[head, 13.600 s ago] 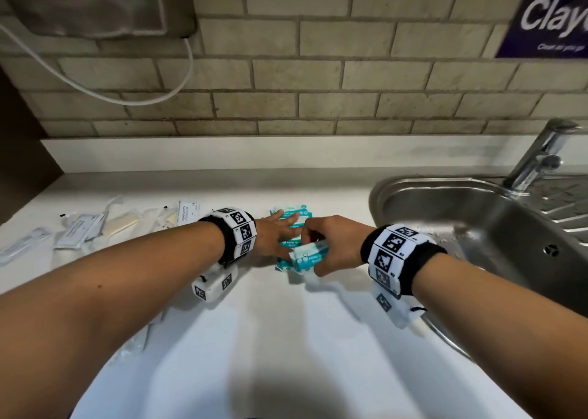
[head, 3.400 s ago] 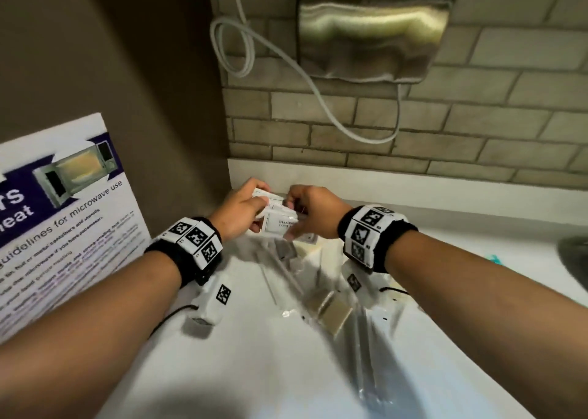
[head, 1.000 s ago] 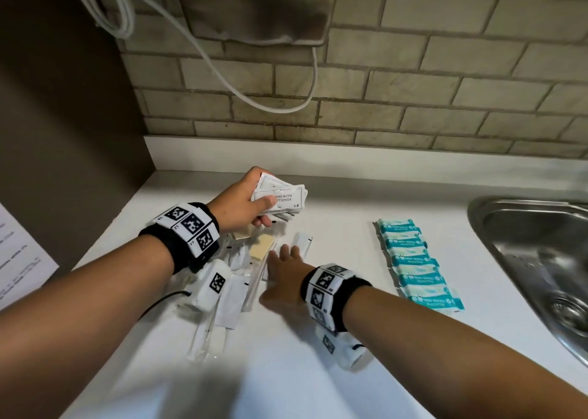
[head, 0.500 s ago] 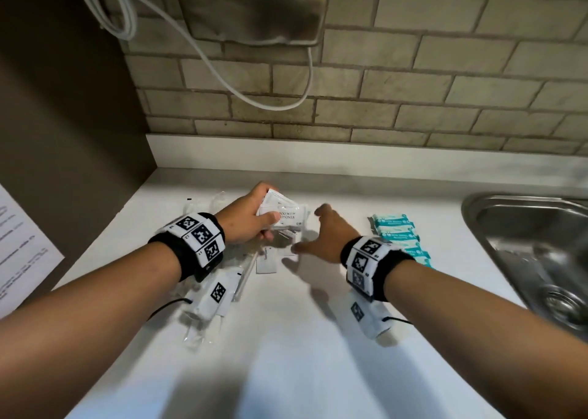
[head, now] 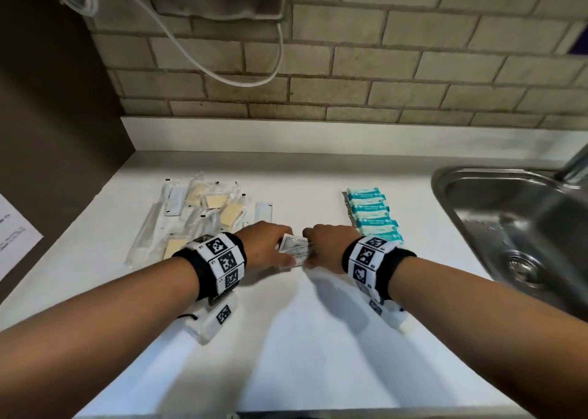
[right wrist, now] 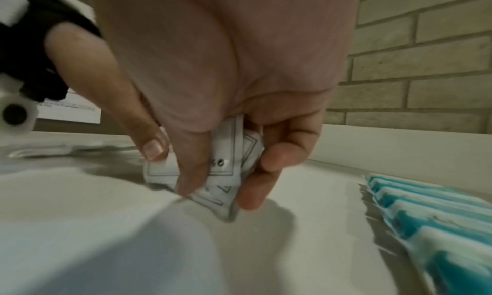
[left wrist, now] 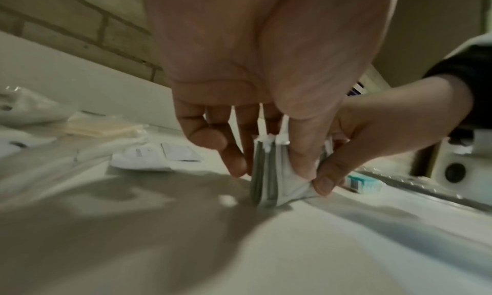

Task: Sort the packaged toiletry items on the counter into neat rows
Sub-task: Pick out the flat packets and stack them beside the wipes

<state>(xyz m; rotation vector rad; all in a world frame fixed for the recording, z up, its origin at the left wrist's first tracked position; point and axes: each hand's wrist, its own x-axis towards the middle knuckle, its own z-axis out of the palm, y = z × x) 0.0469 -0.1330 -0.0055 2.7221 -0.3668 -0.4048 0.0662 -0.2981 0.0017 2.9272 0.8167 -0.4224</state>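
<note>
Both hands meet over the middle of the white counter (head: 286,339) on a small stack of white printed sachets (head: 294,249). My left hand (head: 267,246) pinches the stack (left wrist: 269,179) on edge between thumb and fingers, its lower edge on the counter. My right hand (head: 324,246) grips the same sachets (right wrist: 213,173) from the other side with thumb and fingers. A row of teal soap packets (head: 370,216) lies to the right, overlapping front to back. A loose pile of clear-wrapped items with tan pads (head: 203,215) lies to the left.
A steel sink (head: 515,227) with a tap occupies the right side. A brick wall with a white upstand (head: 318,135) runs behind. A dark side wall and a printed notice (head: 16,227) stand at the left. A white cable (head: 222,68) hangs from a wall unit.
The left hand brought the white sachets down and right onto the counter beside the teal row. The right hand, open half a second ago, now grips the stack too.
</note>
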